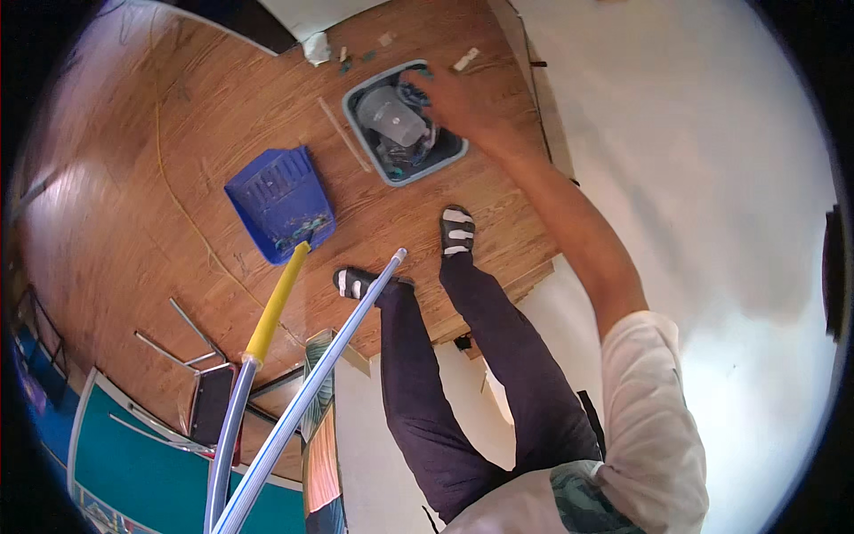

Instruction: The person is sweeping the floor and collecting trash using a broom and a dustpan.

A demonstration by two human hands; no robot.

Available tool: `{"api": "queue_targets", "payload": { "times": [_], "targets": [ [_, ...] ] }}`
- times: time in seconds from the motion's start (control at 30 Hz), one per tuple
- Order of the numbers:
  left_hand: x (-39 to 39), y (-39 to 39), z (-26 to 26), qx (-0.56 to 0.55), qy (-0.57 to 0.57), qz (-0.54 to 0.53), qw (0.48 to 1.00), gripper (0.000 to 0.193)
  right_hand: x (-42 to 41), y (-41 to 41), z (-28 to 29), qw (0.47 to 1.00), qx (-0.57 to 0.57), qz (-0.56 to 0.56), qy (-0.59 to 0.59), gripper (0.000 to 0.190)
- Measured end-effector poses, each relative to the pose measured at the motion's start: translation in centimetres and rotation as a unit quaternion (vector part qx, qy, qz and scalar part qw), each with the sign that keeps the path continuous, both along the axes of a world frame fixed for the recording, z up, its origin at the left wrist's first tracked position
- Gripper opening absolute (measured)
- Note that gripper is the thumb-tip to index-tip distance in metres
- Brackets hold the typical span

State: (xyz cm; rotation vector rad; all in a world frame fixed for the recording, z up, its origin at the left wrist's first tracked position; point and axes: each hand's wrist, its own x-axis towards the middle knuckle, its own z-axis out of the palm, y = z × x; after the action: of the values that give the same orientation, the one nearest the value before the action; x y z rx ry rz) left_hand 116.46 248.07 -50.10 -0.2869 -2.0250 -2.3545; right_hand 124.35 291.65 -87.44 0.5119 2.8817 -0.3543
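My right hand (437, 97) reaches over the far right rim of a grey waste bin (421, 175). Its fingers are at a dark, crumpled piece of plastic (411, 95), and whether they grip it is too blurred to tell. A translucent plastic cup (393, 117) lies tilted among crumpled wrappers (403, 152) in the bin. My left hand is out of view. To the left of the bin, a blue dustpan (277, 197) with small debris rests on the floor. Its yellow-and-grey handle (273, 307) and a second striped pole (320, 374) run out past the bottom edge.
Paper scraps (466, 59) and a crumpled white piece (316, 49) lie beyond the bin. A thin strip (343, 135) is beside it on the wood floor (200, 133). A yellow cord (180, 203) crosses the left side. A chair (212, 400) and teal board (143, 447) are lower left; a white wall (667, 167) is right.
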Motion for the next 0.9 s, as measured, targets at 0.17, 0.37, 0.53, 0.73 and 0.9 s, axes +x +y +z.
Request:
{"api": "queue_targets", "payload": {
  "times": [0.17, 0.37, 0.53, 0.73, 0.9],
  "targets": [
    [0.1, 0.4, 0.0, -0.017, 0.013, 0.043, 0.999, 0.015, 0.2, 0.5, -2.6, 0.999, 0.002, -0.007, 0.036, 0.048],
    [0.1, -0.1, 0.4, -0.008, 0.008, 0.008, 1.000, 0.015, 0.9, 1.0, -3.4, 0.996, 0.006, 0.005, 0.084, 0.051],
    [0.4, 0.1, 0.1, -0.034, 0.026, 0.050, 0.998, 0.015, 1.1, -1.1, -3.8, 0.997, -0.020, -0.048, 0.055, 0.048],
    [0.6, 0.0, 0.0, -0.017, 0.007, 0.029, 0.999, 0.011, 2.5, -2.6, -1.4, 0.985, 0.063, 0.008, 0.162, 0.049],
    [0.6, -0.5, -0.4, -0.011, 0.010, 0.029, 0.999, 0.013, 3.5, -7.4, -3.2, 0.946, -0.225, -0.228, -0.053, 0.053]
  ]
}}
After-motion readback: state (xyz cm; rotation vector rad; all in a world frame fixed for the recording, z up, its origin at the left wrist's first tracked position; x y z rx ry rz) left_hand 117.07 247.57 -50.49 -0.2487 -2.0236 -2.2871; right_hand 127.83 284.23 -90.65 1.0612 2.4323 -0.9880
